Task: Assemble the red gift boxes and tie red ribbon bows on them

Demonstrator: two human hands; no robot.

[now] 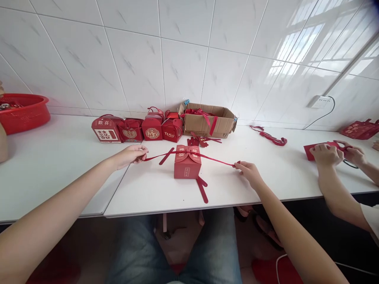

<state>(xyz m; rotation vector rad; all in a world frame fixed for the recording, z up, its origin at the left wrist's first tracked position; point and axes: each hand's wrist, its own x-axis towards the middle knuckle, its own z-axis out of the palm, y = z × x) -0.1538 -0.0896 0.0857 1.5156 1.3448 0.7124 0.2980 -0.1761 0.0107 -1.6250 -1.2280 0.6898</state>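
A small red gift box (pixel 187 169) with printed characters stands upright on the white table in front of me. A red ribbon (pixel 217 159) passes through the slots in its folded top and stretches out to both sides. My left hand (pixel 133 154) pinches the ribbon's left end, out to the left of the box. On the other side, my right hand (pixel 246 170) grips the right end between thumb and fingers. Neither hand touches the box. Red paper strips (pixel 203 191) lie at its front right corner, and another strip (pixel 166 156) is beside its left side.
Several finished red boxes (pixel 152 128) line the wall, next to a cardboard carton (pixel 195 128) of red ribbons. Loose ribbon (pixel 272 138) lies right of it. A red basin (pixel 26 114) stands far left. At right, a co-worker's hands (pixel 328 154) hold a red box (pixel 309 151).
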